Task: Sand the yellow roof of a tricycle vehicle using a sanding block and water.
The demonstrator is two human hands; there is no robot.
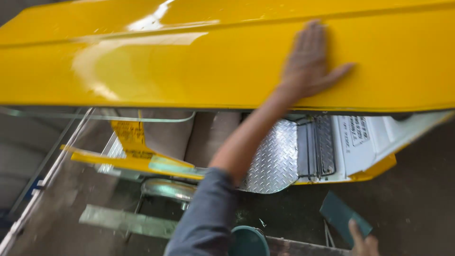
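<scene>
The yellow panel (189, 61) filled the upper half of the view, glossy, running out of sight at both sides; its lower edge hung free above the floor. The left hand (310, 59) lay flat on it near that edge, fingers (315, 35) straight and close together, thumb spread aside (the hand was blurred), grey sleeve (206, 218) below. Under the panel sat a tread plate (272, 159) beside a white body part (367, 137), with open dark floor (412, 189) to the right. At the bottom edge the right hand (362, 244) pinched a teal pad (342, 215); its fingers were mostly cut off. A teal bucket (249, 242) stood just left.
</scene>
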